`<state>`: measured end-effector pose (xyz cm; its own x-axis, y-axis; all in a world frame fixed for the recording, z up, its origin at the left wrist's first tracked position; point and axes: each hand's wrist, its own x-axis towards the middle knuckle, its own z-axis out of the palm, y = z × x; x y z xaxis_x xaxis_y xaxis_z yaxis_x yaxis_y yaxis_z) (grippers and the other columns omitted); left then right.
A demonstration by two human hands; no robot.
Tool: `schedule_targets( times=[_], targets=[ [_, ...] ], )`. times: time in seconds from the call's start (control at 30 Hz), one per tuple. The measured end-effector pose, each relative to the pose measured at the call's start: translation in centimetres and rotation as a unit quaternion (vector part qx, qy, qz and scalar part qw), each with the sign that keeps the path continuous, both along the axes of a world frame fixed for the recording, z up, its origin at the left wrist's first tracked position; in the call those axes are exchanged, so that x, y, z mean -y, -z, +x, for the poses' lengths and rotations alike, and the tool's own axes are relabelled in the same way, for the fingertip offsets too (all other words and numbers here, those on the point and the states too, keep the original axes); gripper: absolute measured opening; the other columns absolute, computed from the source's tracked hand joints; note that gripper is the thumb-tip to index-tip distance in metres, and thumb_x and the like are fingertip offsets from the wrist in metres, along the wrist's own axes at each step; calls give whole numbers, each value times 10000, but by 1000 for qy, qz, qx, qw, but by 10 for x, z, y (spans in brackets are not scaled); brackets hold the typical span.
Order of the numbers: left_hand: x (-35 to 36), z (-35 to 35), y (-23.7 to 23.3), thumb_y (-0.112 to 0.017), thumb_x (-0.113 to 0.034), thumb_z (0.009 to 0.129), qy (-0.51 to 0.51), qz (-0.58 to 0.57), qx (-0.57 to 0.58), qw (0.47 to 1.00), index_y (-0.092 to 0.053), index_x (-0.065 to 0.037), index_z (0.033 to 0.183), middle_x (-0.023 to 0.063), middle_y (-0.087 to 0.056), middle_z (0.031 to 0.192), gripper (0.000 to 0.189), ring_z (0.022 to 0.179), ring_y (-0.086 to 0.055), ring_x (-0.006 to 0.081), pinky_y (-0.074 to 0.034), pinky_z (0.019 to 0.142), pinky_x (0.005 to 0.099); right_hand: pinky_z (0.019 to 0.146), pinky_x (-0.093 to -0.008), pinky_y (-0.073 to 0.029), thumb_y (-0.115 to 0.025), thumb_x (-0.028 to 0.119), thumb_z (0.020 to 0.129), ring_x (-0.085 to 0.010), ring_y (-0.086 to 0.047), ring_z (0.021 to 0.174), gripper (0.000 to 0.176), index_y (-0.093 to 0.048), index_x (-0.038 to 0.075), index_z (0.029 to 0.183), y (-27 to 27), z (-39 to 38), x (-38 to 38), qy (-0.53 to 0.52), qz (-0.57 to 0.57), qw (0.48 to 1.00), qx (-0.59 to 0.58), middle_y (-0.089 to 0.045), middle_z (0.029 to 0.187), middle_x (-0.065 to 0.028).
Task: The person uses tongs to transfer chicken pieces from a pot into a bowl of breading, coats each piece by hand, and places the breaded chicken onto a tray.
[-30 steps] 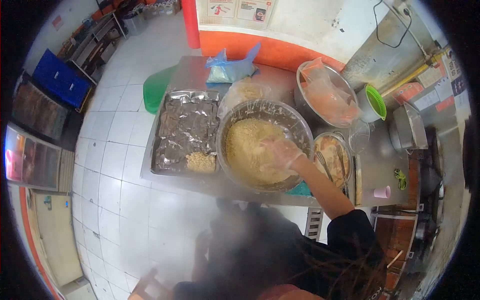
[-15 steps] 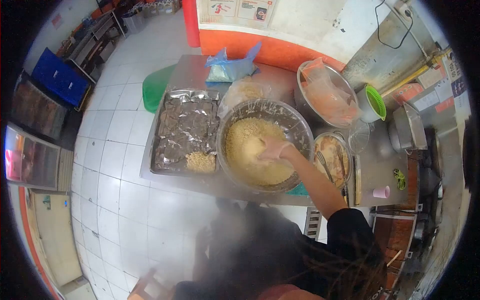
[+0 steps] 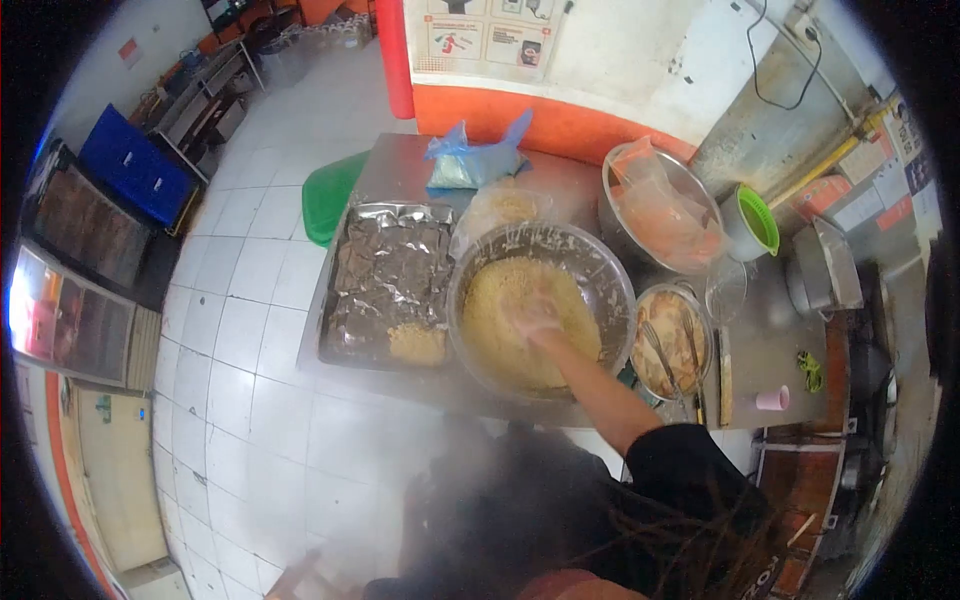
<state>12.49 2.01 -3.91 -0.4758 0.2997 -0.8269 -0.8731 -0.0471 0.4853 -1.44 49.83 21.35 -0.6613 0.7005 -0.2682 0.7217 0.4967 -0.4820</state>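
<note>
My right hand (image 3: 535,318), seemingly in a thin clear glove, lies on pale yellow crumbs (image 3: 490,300) in a wide steel bowl (image 3: 612,262). Its fingers look spread, with the tips partly sunk in the crumbs, and no separate piece shows in them. Left of the bowl is a shiny metal tray (image 3: 390,250); a crumb-coated piece (image 3: 417,343) sits in its near right corner. On the bowl's right stands a smaller bowl of pale batter (image 3: 660,315) with a whisk (image 3: 655,345) and a second utensil in it. My left hand cannot be made out.
Behind the bowl are a clear plastic bag (image 3: 505,208) and a blue bag (image 3: 475,165). A large steel basin (image 3: 665,215) holding a plastic bag stands back right, beside a green strainer (image 3: 757,220). A pink cup (image 3: 772,400) is near the front right. Haze blurs the lower view.
The view has shifted, so the table sits slightly lower and to the right. My right hand has moved within the crumbs, and the pale mound by its fingers now looks flattened.
</note>
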Motion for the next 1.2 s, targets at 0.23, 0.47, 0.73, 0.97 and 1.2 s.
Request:
schedule_targets(
  times=[0.23, 0.47, 0.73, 0.97, 1.2],
  targets=[
    [0, -4, -14, -498, -312, 942, 5, 11, -39, 999, -466, -44, 1314, 178, -536, 1243, 460, 1008, -589, 290, -520, 852, 400, 895, -390, -479, -710, 454, 701, -370, -601, 1007, 689, -543, 85, 1258, -71, 31, -23, -159, -194, 953, 166, -601, 1175, -195],
    [3, -13, 5, -489, -301, 946, 54, -25, -80, 995, -441, -37, 1335, 168, -540, 1240, 472, 1053, -572, 297, -514, 861, 401, 800, -384, -483, -719, 403, 715, -252, -576, 997, 516, -655, 18, 1053, 30, 48, -89, -37, -375, 925, 55, -644, 1026, -124],
    [-16, -22, -28, -465, -267, 955, 6, -12, -24, 1000, -406, -26, 1368, 150, -508, 1314, 481, 1146, -543, 311, -475, 925, 405, 894, -374, -445, -692, 400, 730, -335, -596, 985, 515, -638, 43, 1098, -52, 41, -81, -119, -50, 991, -28, -650, 1020, -186],
    [-3, -20, 5, -483, -247, 953, -14, 45, 35, 998, -408, -39, 1366, 155, -501, 1319, 468, 1135, -542, 325, -473, 929, 432, 933, -391, -454, -688, 382, 729, -344, -589, 1060, 578, -585, -25, 1126, -133, 10, -29, -228, 79, 964, 112, -605, 1118, -246],
    [-19, -19, -23, -485, -165, 953, -49, 39, 42, 997, -413, -15, 1349, 141, -516, 1294, 429, 1150, -527, 276, -532, 844, 410, 951, -390, -449, -726, 434, 675, -356, -573, 1097, 698, -574, -21, 1183, -25, 70, -36, -312, 56, 906, 282, -584, 1159, -269]
  ],
)
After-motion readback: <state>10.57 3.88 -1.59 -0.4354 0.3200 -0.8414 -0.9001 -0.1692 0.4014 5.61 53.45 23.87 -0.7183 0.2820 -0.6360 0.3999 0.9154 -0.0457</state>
